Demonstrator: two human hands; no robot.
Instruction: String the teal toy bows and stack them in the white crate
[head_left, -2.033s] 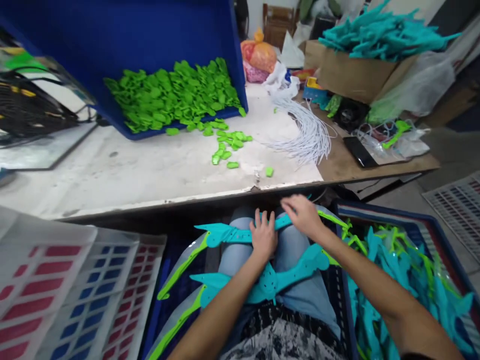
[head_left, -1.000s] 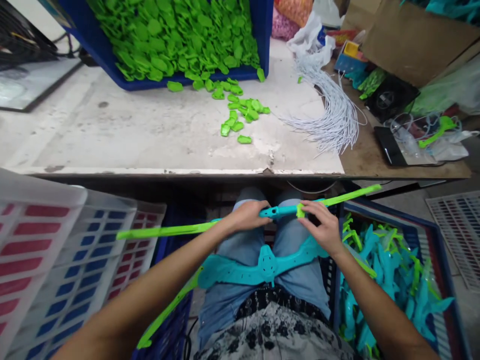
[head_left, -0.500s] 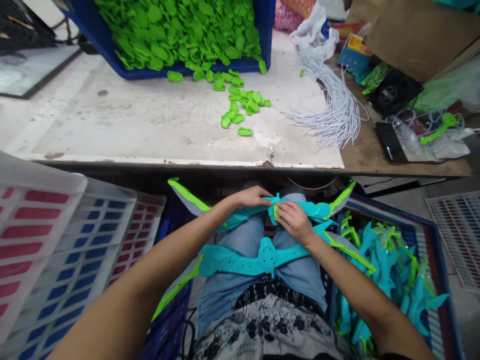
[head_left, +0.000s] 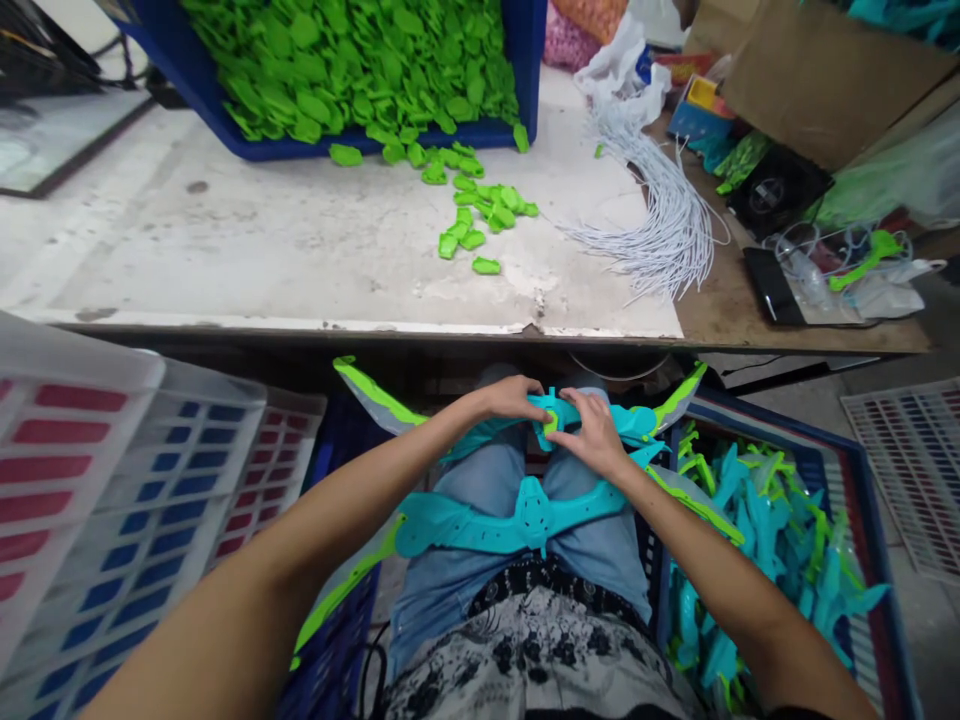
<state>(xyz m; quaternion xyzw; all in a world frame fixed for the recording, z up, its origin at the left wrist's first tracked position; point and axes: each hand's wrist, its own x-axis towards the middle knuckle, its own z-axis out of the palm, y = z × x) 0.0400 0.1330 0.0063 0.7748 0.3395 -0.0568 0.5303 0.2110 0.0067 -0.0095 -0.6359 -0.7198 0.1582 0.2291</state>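
Below the front edge of the table [head_left: 262, 270], the left hand [head_left: 514, 398] grasps a turquoise toy bow [head_left: 630, 422] beside its hub, while the right hand [head_left: 596, 435] pinches the hub's other side, thumb close to a small green plate [head_left: 551, 421]; this two-sided hold probably keeps the centre steady above the knees. Nearer the body than the table, a second toy bow [head_left: 535, 518] lies across the lap, which appears to serve as its support. On the table, a blue bin [head_left: 534, 85] opens toward the person, seemingly keeping its loose green pieces [head_left: 367, 85] within reach.
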